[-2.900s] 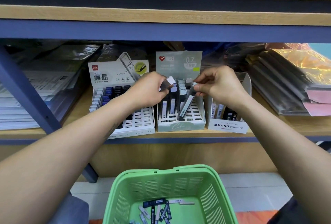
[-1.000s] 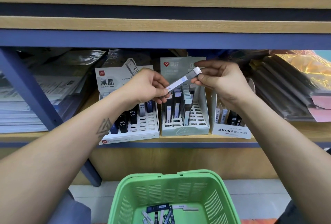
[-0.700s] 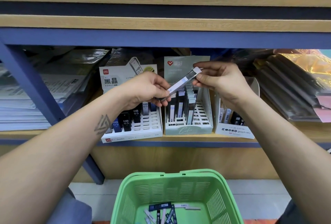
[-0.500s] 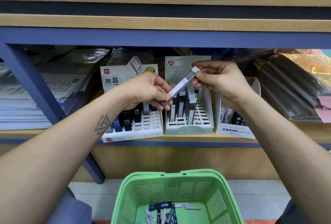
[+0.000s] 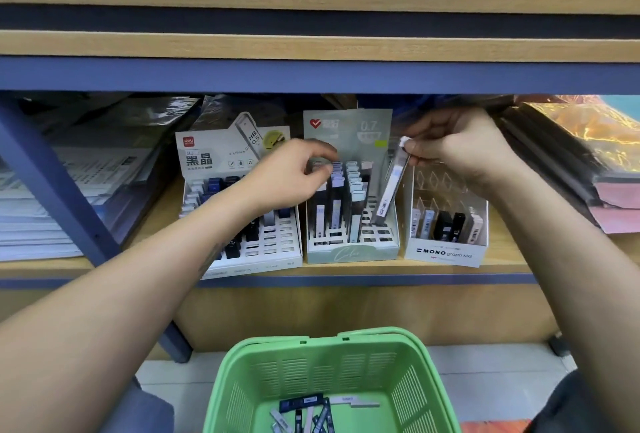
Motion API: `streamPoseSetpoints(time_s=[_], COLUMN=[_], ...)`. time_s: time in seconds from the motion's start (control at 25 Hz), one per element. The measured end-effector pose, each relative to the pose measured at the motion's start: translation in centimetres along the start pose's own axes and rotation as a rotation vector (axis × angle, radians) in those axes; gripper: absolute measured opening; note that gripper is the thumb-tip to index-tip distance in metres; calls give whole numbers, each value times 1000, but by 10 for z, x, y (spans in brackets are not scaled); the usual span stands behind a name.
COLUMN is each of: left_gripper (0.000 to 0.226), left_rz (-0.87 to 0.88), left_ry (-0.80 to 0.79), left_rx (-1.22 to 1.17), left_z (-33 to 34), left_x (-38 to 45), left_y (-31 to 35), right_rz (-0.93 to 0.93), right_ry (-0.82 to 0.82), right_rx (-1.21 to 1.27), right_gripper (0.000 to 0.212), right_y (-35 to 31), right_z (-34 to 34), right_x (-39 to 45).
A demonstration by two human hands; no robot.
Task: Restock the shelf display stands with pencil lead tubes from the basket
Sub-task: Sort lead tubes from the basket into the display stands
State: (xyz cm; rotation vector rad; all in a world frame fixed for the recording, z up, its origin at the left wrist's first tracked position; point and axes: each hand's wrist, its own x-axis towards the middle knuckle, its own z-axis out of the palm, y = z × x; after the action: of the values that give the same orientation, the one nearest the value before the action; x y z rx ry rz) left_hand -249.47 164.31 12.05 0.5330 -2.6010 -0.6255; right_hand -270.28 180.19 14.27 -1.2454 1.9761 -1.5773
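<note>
The right hand (image 5: pixel 464 152) pinches a lead tube (image 5: pixel 391 183) by its white cap, over the 0.7 display stand (image 5: pixel 349 252). The left hand (image 5: pixel 287 176), its grip loosely open and holding nothing, touches that stand's stocked tubes (image 5: pixel 337 190).

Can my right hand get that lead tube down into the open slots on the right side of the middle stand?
Probably yes. The right hand pinches the lead tube by its cap, its foot just above bare slots in the middle stand; the left hand is off to the side.

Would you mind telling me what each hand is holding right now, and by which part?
The right hand pinches a lead tube by its white-capped top end. The left hand holds nothing; its fingers reach over the middle stand.
</note>
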Motion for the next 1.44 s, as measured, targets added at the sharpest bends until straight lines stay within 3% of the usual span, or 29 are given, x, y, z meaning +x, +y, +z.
streamPoseSetpoints(time_s=[0.12, 0.4, 0.76, 1.0, 1.16, 1.44], left_gripper=[43, 49, 48, 48, 48, 48], left_rz=[41, 103, 131, 128, 122, 124], left_ry=[-106, -244, -252, -255, -261, -253], left_rx=[189, 273, 294, 298, 295, 293], left_z=[14, 29, 29, 30, 29, 28], left_x=[6, 11, 12, 12, 12, 11], left_y=[1, -3, -7, -7, -5, -2], right_rz=[-35, -114, -142, -267, -338, -303], right_ry=[12, 69, 51, -84, -29, 55], right_rx=[-182, -320, -326, -550, -643, -832], right_gripper=[16, 14, 13, 18, 20, 21], right_y=[13, 30, 43, 45, 47, 44], right_z=[11, 27, 29, 42, 51, 53], right_x=[1, 15, 17, 15, 11, 7])
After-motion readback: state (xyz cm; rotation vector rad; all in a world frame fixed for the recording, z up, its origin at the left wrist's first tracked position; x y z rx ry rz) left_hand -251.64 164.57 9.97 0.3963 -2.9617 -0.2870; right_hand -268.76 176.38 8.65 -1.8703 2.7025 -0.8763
